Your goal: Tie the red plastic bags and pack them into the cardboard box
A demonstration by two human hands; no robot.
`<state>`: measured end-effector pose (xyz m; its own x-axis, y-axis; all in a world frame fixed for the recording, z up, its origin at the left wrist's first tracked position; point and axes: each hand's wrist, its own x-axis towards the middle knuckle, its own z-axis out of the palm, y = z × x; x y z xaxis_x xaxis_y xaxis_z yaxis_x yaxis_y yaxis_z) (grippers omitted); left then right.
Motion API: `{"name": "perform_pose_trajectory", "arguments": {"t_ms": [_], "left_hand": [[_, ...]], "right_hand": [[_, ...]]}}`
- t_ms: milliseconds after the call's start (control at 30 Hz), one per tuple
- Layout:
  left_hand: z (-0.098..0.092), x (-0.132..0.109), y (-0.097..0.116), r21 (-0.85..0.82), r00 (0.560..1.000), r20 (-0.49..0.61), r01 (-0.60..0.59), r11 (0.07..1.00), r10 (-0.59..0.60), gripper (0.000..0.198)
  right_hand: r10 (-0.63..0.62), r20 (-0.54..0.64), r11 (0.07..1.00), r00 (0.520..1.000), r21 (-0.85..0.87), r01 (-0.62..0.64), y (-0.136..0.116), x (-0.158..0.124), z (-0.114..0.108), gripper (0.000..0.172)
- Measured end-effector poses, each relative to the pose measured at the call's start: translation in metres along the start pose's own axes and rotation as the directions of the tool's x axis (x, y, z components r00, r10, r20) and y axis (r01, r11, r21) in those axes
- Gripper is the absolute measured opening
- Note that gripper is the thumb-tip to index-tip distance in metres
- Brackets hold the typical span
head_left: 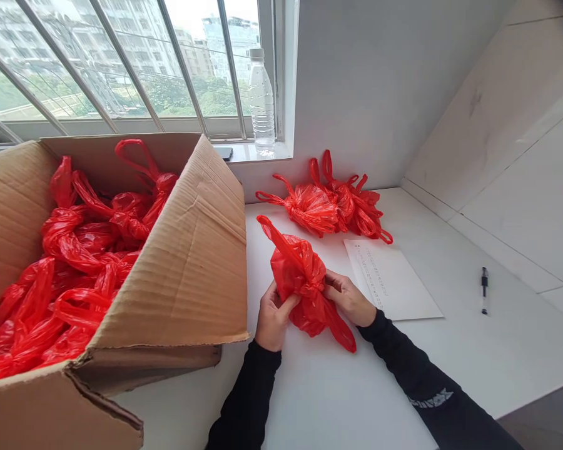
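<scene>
A knotted red plastic bag (304,281) is between my two hands, low over the white table. My left hand (274,315) grips its near left side, thumb on top of the plastic. On the other side my right hand (349,300) holds the bag close to the knot, fingers partly hidden behind it. One handle loop sticks up to the far left and another hangs toward the near right. What the bag contains is hidden. Beyond it, several more tied red bags (338,203) lie in a heap against the wall.
An open cardboard box (192,250) filled with red bags stands at the left, its flap leaning out beside my left hand. A printed paper sheet (403,287) and a pen (484,290) lie to the right. A plastic bottle (261,103) and a dark flat object (224,154) are on the windowsill.
</scene>
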<state>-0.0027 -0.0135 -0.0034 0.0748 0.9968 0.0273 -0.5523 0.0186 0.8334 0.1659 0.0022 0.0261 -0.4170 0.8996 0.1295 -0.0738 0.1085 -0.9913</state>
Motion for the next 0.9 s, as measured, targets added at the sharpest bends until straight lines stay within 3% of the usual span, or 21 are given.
{"name": "perform_pose_trajectory", "arguments": {"t_ms": [133,367,500,633,767,900], "left_hand": [[0.0,0.0,-0.001,0.049,1.0,0.012,-0.023,0.999,0.022,0.034],[0.0,0.003,0.0,-0.006,1.0,-0.001,-0.019,1.0,0.019,0.038],[-0.001,0.003,-0.002,-0.003,0.999,-0.029,-0.03,1.0,0.03,0.037],[-0.001,0.0,-0.001,0.125,0.998,-0.006,-0.065,0.99,0.067,0.033],[0.003,-0.003,0.003,0.206,0.997,0.025,-0.079,0.975,0.076,0.034],[0.006,-0.003,0.005,0.219,0.997,0.03,-0.078,0.972,0.074,0.038]], "right_hand": [[-0.039,-0.1,0.999,0.994,-0.025,0.036,0.006,0.001,-0.003,0.025],[0.001,-0.186,1.0,0.982,0.016,0.002,0.004,0.0,0.003,0.017],[0.035,-0.261,0.998,0.965,0.055,-0.021,-0.001,-0.002,0.005,0.032],[0.032,-0.227,0.999,0.973,0.026,-0.027,-0.004,-0.002,0.005,0.049],[-0.004,-0.217,1.0,0.976,-0.022,-0.001,-0.003,-0.001,0.004,0.044],[0.071,-0.221,0.995,0.973,0.079,-0.054,-0.001,-0.001,0.002,0.04]]}}
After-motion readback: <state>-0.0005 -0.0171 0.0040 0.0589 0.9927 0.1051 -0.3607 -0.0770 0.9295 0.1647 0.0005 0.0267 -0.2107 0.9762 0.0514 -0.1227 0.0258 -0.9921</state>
